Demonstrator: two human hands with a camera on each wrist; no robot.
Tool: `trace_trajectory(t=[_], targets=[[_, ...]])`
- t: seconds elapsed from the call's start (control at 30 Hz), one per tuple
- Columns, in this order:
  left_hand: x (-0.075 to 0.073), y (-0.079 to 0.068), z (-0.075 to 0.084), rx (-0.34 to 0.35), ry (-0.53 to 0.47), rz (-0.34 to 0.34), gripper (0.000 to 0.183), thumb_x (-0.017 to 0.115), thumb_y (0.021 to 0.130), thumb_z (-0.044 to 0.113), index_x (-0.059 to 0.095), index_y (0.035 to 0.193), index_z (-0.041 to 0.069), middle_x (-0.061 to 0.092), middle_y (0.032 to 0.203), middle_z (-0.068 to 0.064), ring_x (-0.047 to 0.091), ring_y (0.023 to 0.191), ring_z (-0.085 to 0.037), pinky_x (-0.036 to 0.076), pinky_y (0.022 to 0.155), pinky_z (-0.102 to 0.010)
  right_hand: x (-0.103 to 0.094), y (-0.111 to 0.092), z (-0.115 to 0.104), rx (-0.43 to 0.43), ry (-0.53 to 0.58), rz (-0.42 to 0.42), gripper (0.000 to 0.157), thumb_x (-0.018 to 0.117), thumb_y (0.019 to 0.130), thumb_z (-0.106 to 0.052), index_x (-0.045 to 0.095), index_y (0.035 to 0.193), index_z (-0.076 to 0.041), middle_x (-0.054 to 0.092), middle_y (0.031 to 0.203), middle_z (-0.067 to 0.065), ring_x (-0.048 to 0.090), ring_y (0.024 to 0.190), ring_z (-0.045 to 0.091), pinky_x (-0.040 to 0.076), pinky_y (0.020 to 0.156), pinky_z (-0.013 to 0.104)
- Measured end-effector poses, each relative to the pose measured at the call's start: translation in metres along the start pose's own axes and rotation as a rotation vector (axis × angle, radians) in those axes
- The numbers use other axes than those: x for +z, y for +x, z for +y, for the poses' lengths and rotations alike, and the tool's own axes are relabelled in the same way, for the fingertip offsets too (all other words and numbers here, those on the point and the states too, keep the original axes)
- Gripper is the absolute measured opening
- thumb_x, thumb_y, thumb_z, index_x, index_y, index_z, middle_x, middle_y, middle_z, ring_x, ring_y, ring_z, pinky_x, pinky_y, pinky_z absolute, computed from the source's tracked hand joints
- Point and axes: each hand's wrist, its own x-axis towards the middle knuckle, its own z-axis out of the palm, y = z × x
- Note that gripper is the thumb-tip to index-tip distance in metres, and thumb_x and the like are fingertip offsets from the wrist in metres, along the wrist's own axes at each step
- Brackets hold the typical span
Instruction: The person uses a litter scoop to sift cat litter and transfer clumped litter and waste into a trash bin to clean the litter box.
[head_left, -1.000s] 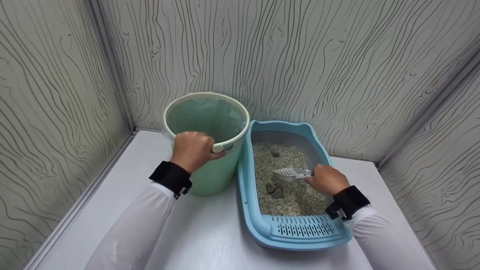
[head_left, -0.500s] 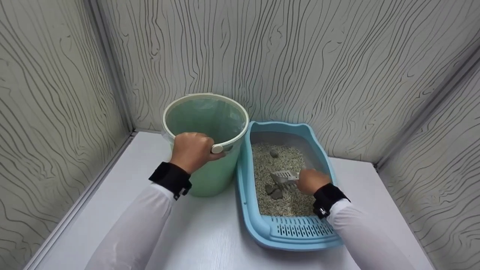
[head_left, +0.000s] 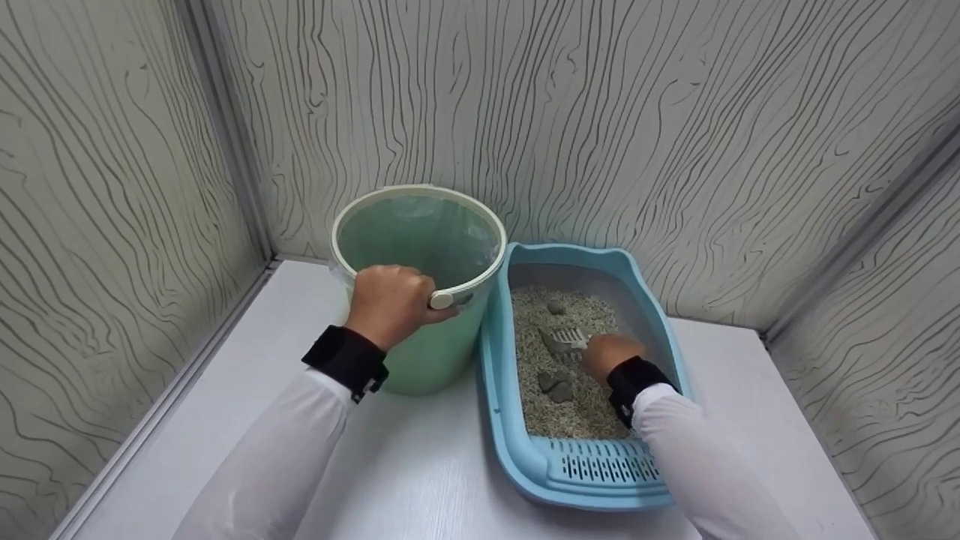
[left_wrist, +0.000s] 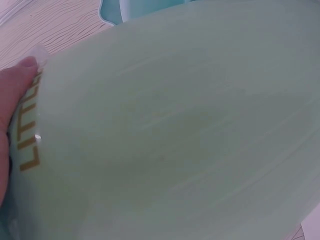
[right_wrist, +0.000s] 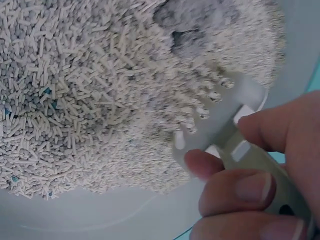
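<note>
You're apparently scooping; your right grip (head_left: pixel 613 358) is clamping the scoop (right_wrist: pixel 220 125) at the litter (right_wrist: pixel 75 100) in the blue tray (head_left: pixel 504 427); your left grip (head_left: pixel 391 304) is clasping the green bin (head_left: pixel 435 364); the next move is probably calling for digging under the gray clumps (head_left: pixel 561 391)

The head view looks forward and down on bin (head_left: pixel 442 345) and tray (head_left: pixel 510 442). Close up, the left wrist view faces the bin's wall; the right shares the scoop (right_wrist: pixel 220 122), just right of the head frame's centre.
</note>
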Motion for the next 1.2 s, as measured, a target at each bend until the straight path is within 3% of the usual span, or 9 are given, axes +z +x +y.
trace_trajectory(t=[0.17,0.53,0.77,0.93,1.2], targets=[[0.001,0.000,0.000,0.006,0.012,0.010,0.072,0.080,0.074,0.074,0.038,0.051,0.020,0.032,0.051,0.006,0.033,0.045,-0.016,0.028,0.043,-0.038,0.002,0.013,-0.002,-0.003,0.026,-0.022,0.022,0.058,0.102,-0.012,0.075,0.093,-0.001,0.070,0.077,0.013,0.056,0.063,0.022,0.045,0.062,0.039],[0.003,-0.001,0.000,0.017,0.044,0.048,0.071,0.080,0.073,0.074,0.040,0.050,0.020,0.038,0.049,0.005,0.041,0.044,-0.017,0.034,0.043,-0.039,0.012,0.042,-0.007,0.018,0.067,0.014,0.022,0.056,0.102,-0.005,0.075,0.097,0.003,0.065,0.070,0.013,0.048,0.058,0.020,0.037,0.058,0.036],[0.002,0.000,0.001,0.016,0.061,0.050,0.072,0.078,0.073,0.077,0.041,0.050,0.021,0.040,0.049,0.005,0.041,0.044,-0.016,0.034,0.043,-0.038,0.016,0.050,-0.008,0.018,0.044,0.080,0.022,0.056,0.103,-0.006,0.074,0.105,0.007,0.070,0.076,0.020,0.065,0.064,0.031,0.046,0.058,0.040],[0.003,0.001,0.001,0.020,0.075,0.060,0.073,0.078,0.072,0.079,0.038,0.050,0.022,0.040,0.049,0.006,0.041,0.043,-0.016,0.033,0.044,-0.037,0.019,0.057,-0.007,-0.002,0.007,0.090,0.022,0.057,0.103,-0.005,0.072,0.112,0.008,0.072,0.081,0.022,0.068,0.068,0.035,0.054,0.061,0.045],[0.004,0.001,0.001,0.020,0.064,0.050,0.073,0.078,0.072,0.078,0.038,0.050,0.021,0.041,0.049,0.006,0.041,0.044,-0.015,0.035,0.044,-0.037,0.028,0.076,-0.003,0.022,0.070,0.065,0.023,0.058,0.103,-0.011,0.077,0.101,0.002,0.073,0.082,0.019,0.069,0.070,0.033,0.057,0.067,0.053]])
